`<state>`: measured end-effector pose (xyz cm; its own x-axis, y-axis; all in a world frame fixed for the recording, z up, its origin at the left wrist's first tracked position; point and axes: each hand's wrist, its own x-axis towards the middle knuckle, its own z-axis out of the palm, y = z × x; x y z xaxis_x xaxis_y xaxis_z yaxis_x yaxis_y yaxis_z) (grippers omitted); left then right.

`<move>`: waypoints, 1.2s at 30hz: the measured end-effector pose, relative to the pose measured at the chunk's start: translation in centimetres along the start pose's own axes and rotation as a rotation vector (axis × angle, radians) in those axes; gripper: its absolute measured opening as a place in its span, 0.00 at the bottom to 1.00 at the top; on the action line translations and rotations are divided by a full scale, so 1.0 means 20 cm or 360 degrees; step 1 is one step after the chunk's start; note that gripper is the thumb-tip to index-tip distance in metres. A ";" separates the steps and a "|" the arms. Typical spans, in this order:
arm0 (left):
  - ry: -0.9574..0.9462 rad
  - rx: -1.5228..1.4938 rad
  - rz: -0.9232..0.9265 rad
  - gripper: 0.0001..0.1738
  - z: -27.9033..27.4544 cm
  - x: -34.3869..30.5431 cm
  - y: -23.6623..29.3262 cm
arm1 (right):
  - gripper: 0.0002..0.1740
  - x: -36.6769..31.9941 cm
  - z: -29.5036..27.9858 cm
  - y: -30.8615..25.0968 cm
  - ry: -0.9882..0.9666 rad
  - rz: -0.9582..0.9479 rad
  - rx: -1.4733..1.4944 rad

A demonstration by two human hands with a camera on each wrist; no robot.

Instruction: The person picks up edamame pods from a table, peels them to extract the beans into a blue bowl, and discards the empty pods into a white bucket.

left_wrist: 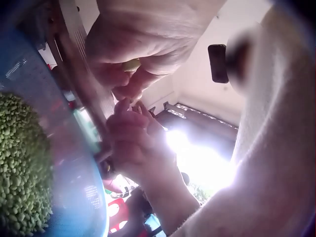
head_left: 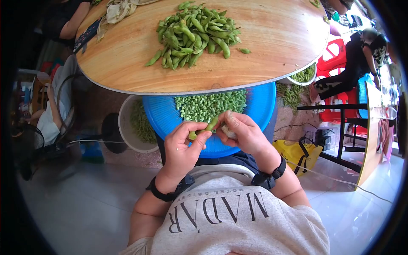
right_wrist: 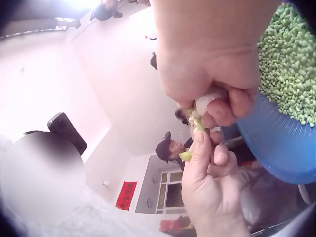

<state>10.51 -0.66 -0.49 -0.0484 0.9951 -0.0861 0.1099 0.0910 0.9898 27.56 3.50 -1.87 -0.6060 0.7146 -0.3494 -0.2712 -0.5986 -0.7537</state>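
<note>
Over a blue basin (head_left: 155,110) of shelled green soybeans (head_left: 208,104), the two hands meet at a green edamame pod (head_left: 211,124). The left hand (head_left: 182,144) pinches the pod between thumb and fingers, and a green end (right_wrist: 185,156) pokes out beside its thumb in the right wrist view. At the pod's other end, the right hand (head_left: 246,134) pinches with thumb and forefinger. A whitish wad or wrap (right_wrist: 210,100) sits within the right hand's curled fingers; I cannot tell what it is. In the left wrist view the hands hide most of the pod.
A heap of unshelled pods (head_left: 193,36) lies on the wooden table (head_left: 119,59) just beyond the basin. A pale bucket (head_left: 124,123) with green pods stands to the left, another container (head_left: 314,76) under the table's right edge. A yellow bag (head_left: 297,155) is on the right. Other people sit around.
</note>
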 end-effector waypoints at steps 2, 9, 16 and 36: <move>0.0025 0.0171 0.0120 0.09 0.00 -0.01 -0.02 | 0.24 0.01 0.04 -0.01 0.0030 -0.0044 -0.0099; 0.0139 0.0581 0.0576 0.10 0.00 0.01 0.05 | 0.21 0.04 0.10 -0.01 0.0088 -0.0091 -0.0164; 0.0193 0.0672 0.0760 0.11 0.00 0.01 0.02 | 0.16 0.06 0.11 -0.01 0.0152 -0.0107 -0.0251; -0.0014 -0.1142 -0.0718 0.09 -0.01 0.08 -0.05 | 0.12 0.06 0.00 0.03 0.0116 -0.0306 -0.0837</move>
<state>10.09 0.87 -1.62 0.0718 0.8697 -0.4883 -0.5750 0.4361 0.6922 26.73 4.05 -2.72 -0.5243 0.8273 -0.2017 0.0485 -0.2074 -0.9770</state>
